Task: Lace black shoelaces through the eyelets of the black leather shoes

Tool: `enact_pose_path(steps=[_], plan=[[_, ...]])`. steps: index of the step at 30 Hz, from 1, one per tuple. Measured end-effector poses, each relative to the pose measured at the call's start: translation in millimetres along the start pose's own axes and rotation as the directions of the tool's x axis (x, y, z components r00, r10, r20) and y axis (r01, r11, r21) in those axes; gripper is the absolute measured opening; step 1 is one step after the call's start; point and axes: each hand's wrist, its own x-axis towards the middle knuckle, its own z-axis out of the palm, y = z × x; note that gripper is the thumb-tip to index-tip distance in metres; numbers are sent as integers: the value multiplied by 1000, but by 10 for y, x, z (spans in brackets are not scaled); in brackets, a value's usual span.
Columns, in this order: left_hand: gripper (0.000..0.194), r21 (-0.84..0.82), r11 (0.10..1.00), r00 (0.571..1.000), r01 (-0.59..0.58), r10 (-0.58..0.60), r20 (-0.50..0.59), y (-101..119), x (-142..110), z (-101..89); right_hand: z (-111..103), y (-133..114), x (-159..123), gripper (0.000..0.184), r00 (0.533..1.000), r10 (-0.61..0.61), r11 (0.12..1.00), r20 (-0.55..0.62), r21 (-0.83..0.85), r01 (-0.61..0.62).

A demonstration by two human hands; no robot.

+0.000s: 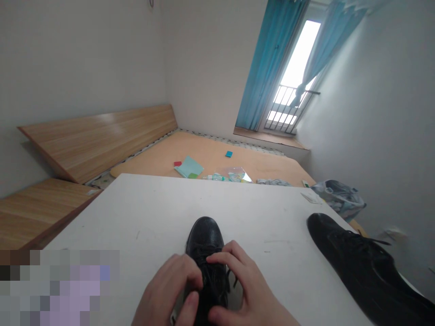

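Observation:
A black lace-up shoe (205,231) rests on the white table right in front of me, its rounded toe pointing away. My left hand (170,290) is curled against the left side of this shoe, fingers bent and thumb close beneath them. From the right, my right hand (249,290) bends round the laces, with its index fingertip on the lacing and its thumb lower on the shoe. Dark shoelaces (212,276) run between the two hands, and a loose end shows by the right fingers. The heel part is hidden by my hands and the frame's edge.
A second black shoe (353,258) lies at the right edge of the white table (146,203). Beyond is a bed (163,154) with papers and small packets. A bag (340,199) stands at the right, and a wooden headboard (108,140) is at the left.

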Motion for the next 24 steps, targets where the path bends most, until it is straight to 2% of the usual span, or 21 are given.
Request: enact_pose_path(steps=[1, 3, 8, 12, 18, 22, 24], plan=[[8, 63, 998, 999, 6, -3, -42, 20, 10, 26, 22, -15, 5, 54, 1000, 4, 1000, -1, -29, -4], [25, 111, 993, 997, 25, -17, -69, 36, 30, 70, 58, -38, 12, 49, 1000, 13, 998, -13, -66, -13], [32, 184, 981, 998, 66, -67, 1, -21, 63, 82, 72, -62, 20, 46, 998, -14, 997, -53, -73, 10], [36, 205, 978, 1000, 29, -28, -8, -23, 73, 35, 48, -46, 16, 47, 991, -88, 990, -104, -119, 76], [35, 302, 952, 999, -37, 39, 0, 5, 81, -41, -28, -53, -20, 50, 963, -188, 946, -193, -299, 125], [33, 397, 911, 993, -111, 88, 76, -5, 96, -72, -35, -50, -13, 43, 961, -249, 908, -123, -375, 187], [26, 361, 929, 996, -84, 63, 71, 0, 98, -68, -18, -38, -2, 41, 960, -268, 895, -79, -390, 218]])
